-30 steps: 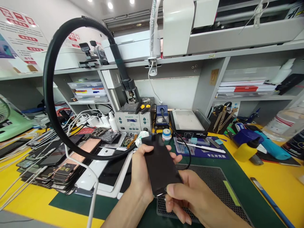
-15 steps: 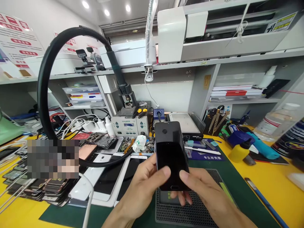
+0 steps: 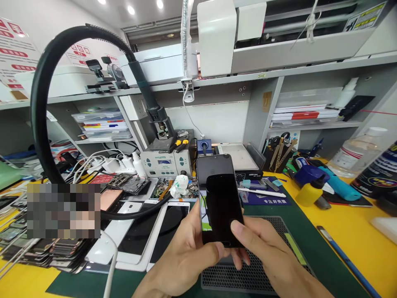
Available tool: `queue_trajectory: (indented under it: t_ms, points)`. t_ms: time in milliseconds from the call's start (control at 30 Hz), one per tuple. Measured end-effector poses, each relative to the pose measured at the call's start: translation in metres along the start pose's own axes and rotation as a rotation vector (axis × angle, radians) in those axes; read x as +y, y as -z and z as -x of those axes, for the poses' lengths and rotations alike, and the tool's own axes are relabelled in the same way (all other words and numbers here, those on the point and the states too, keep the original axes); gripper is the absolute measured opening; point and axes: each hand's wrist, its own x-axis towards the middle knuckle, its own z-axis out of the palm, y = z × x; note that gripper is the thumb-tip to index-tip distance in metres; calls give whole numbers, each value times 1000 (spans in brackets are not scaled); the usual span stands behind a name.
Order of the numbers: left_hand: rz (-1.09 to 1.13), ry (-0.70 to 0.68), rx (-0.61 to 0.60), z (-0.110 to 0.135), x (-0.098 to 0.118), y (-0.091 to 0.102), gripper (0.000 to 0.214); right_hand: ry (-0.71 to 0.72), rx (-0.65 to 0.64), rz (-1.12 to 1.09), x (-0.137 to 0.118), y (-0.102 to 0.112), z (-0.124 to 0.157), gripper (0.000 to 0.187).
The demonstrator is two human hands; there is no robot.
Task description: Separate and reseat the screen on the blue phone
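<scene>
A black smartphone [image 3: 221,198] is held up in front of me, its dark glossy screen towards me. A bright green and white patch shows along the screen's left side. My left hand [image 3: 186,244] is closed around the phone's lower left edge, with the thumb at the bottom by the home button. My right hand [image 3: 263,244] grips the lower right edge, its thumb on the screen and some fingers showing beneath the phone. Under the hands lies a black perforated mat [image 3: 242,275] on a green work mat [image 3: 313,252].
To the left are white tablets [image 3: 139,236], stacked phone parts [image 3: 66,252] and a thick black hose [image 3: 39,111] arching from a hot-air station [image 3: 166,161]. Right of the hands are a yellow bottle [image 3: 310,192], a clear bottle [image 3: 356,153] and a blue brush-like tool [image 3: 345,260].
My left thumb has moved from the screen down to the phone's bottom edge. A green and white patch now shows on the screen's left side. The view has shifted slightly.
</scene>
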Motion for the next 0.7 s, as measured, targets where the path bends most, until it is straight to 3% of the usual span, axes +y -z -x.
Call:
queue_trajectory:
  t_ms: [200, 333, 533, 700]
  points:
    - [24, -24, -22, -2, -6, -1, 31, -8, 66, -47, 3, -5, 0, 50]
    - [12, -52, 8, -3, -5, -1, 37, 5, 87, 59, 3, -6, 1, 52]
    - [-51, -46, -55, 0, -4, 3, 36, 193, 212, 238, -9, -12, 4, 50]
    - [-73, -63, -5, 3, -10, 5, 44, 319, 192, 286, -15, -10, 6, 47]
